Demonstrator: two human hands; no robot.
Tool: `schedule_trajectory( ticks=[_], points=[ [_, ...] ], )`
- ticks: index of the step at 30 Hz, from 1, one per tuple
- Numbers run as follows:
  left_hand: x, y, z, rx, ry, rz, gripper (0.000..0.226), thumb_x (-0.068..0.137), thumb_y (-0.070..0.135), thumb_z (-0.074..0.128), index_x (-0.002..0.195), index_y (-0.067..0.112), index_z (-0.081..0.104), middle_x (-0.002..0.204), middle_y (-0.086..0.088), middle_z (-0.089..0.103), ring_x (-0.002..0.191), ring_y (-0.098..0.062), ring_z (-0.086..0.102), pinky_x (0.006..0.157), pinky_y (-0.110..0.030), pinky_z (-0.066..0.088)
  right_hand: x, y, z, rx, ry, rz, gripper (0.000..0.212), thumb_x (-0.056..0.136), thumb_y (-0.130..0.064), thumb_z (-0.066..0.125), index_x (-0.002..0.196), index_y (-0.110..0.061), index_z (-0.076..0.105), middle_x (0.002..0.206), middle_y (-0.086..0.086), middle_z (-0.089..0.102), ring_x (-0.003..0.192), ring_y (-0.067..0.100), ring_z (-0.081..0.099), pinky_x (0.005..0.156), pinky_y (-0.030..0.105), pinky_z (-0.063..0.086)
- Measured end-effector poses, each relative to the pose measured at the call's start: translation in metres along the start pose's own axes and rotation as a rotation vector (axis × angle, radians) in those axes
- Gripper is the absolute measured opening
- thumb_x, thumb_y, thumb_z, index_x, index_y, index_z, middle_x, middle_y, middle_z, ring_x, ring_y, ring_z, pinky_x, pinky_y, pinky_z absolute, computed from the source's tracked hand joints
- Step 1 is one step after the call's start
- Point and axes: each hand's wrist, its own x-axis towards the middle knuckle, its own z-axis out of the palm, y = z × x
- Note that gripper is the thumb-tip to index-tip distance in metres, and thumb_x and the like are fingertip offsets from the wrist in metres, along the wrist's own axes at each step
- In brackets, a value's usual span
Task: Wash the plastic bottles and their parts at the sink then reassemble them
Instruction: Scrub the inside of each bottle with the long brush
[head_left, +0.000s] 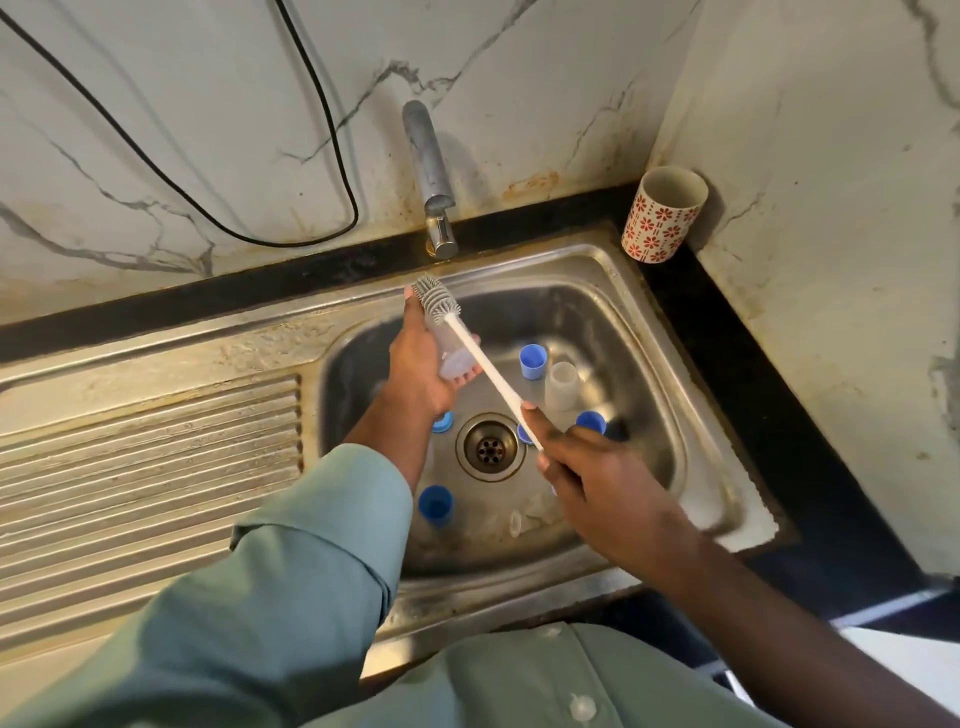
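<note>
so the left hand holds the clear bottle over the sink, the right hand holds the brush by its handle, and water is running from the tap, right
Not quite: the head view shows no water coming from the tap. The rest stands: the left hand holds the clear bottle over the sink, and the right hand holds the brush by its handle.

Nothing to read at this sink.
The cup (663, 214) in the upper right of the frame carries only a red flower-and-dash pattern, no words; the bottle parts, brush and tap show no label, brand or number that I can make out.
</note>
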Motion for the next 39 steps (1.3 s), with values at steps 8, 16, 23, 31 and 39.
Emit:
schedule_trajectory(
  ticks=[8, 16, 23, 31, 39],
  points=[
    [-0.002, 0.001, 0.005, -0.002, 0.017, 0.041, 0.07, 0.081, 0.064, 0.065, 0.128, 0.012, 0.055, 0.115, -0.01, 0.063, 0.097, -0.027, 0.062, 0.061, -0.04, 0.058, 0.017, 0.01, -0.006, 0.154, -0.029, 0.051, 0.05, 0.101, -0.021, 0.047, 0.148, -0.037, 0.038, 0.094, -0.004, 0.062, 0.07, 0.008, 0.054, 0.066, 0.023, 0.049],
    [-0.008, 0.002, 0.0, -0.055, 0.097, 0.116, 0.064, 0.077, 0.05, 0.079, 0.125, 0.016, 0.053, 0.119, -0.015, 0.059, 0.103, -0.034, 0.063, 0.074, -0.054, 0.061, 0.02, 0.012, -0.013, 0.134, -0.02, 0.062, 0.048, 0.101, -0.021, 0.047, 0.144, -0.042, 0.04, 0.076, -0.007, 0.051, 0.057, 0.004, 0.046, 0.056, 0.016, 0.042],
    [0.003, 0.015, -0.013, -0.36, 0.186, 0.123, 0.062, 0.072, 0.043, 0.086, 0.119, 0.019, 0.054, 0.122, -0.012, 0.059, 0.105, -0.033, 0.061, 0.074, -0.05, 0.061, 0.007, 0.004, -0.018, 0.186, -0.08, 0.031, 0.046, 0.1, -0.02, 0.05, 0.142, -0.04, 0.044, 0.068, -0.007, 0.042, 0.056, -0.001, 0.043, 0.054, 0.014, 0.039],
    [0.002, 0.013, -0.019, -0.097, 0.099, 0.08, 0.053, 0.089, 0.052, 0.066, 0.128, 0.017, 0.056, 0.123, -0.015, 0.063, 0.107, -0.031, 0.063, 0.06, -0.04, 0.06, 0.009, 0.006, -0.011, 0.208, -0.106, 0.057, 0.048, 0.101, -0.018, 0.049, 0.14, -0.044, 0.04, 0.069, -0.009, 0.046, 0.055, -0.004, 0.046, 0.054, 0.011, 0.04],
    [0.002, 0.006, -0.011, -0.077, 0.312, 0.164, 0.061, 0.083, 0.066, 0.064, 0.122, 0.019, 0.061, 0.112, -0.004, 0.065, 0.108, -0.028, 0.063, 0.082, -0.046, 0.058, 0.019, 0.009, 0.017, 0.117, -0.094, 0.021, 0.05, 0.102, -0.022, 0.047, 0.145, -0.044, 0.035, 0.075, -0.012, 0.048, 0.067, 0.003, 0.049, 0.068, 0.019, 0.046]
  ],
)
